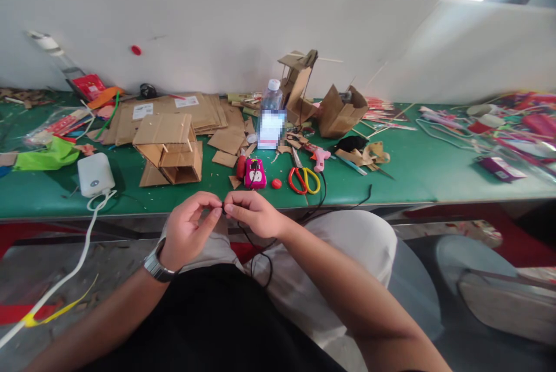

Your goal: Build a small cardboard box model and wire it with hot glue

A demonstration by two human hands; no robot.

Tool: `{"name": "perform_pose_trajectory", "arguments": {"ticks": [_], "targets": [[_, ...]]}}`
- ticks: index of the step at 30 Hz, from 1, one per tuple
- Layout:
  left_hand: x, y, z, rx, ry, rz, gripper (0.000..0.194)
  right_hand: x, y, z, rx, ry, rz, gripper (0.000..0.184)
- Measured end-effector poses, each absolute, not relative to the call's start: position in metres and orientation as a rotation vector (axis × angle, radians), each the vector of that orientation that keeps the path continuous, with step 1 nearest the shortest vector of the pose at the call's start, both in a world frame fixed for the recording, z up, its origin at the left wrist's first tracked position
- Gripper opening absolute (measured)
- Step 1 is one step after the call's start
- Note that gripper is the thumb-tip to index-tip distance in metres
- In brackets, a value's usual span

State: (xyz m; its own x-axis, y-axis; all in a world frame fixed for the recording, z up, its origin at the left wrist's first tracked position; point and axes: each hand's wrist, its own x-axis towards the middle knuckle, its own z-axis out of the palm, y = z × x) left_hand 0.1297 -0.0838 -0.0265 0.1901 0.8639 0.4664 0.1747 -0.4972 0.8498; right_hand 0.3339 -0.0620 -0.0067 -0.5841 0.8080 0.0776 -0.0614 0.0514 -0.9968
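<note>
Grip-wise, left [187, 226] and right [257, 215] are both pinching one small dark bit [223, 208], right between the fingertips, just off the worktop's [438, 178] near edge. One black cord [270, 265] dangles below. Worktop count: one scissors [300, 167], one pink glue gun [321, 157], one bottle [273, 97].

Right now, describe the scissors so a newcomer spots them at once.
On the near side of the green table, find the pink glue gun. Right of a round red piece lie the scissors, set apart by one red and one yellow handle.
</note>
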Motion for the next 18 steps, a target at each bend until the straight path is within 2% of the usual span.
{"name": "perform_pose_trajectory", "arguments": {"ticks": [10, 15, 18], "targets": [[0.1319, -0.0847, -0.0226, 1.561, 1.037, 1.318, 0.022, 0.3324, -0.0634, -0.0064, -0.704, -1.584, 1.666, 0.051], [0.1300, -0.0846, -0.0220, 1.544, 1.073, 1.310, 0.025, 0.3330, -0.0631, -0.0072, -0.701, -1.586, 1.656, 0.050], [0.1290, -0.0831, -0.0225, 1.626, 1.027, 1.315, 0.019, 0.3335, -0.0629, -0.0074, -0.716, -1.594, 1.653, 0.051]]}}
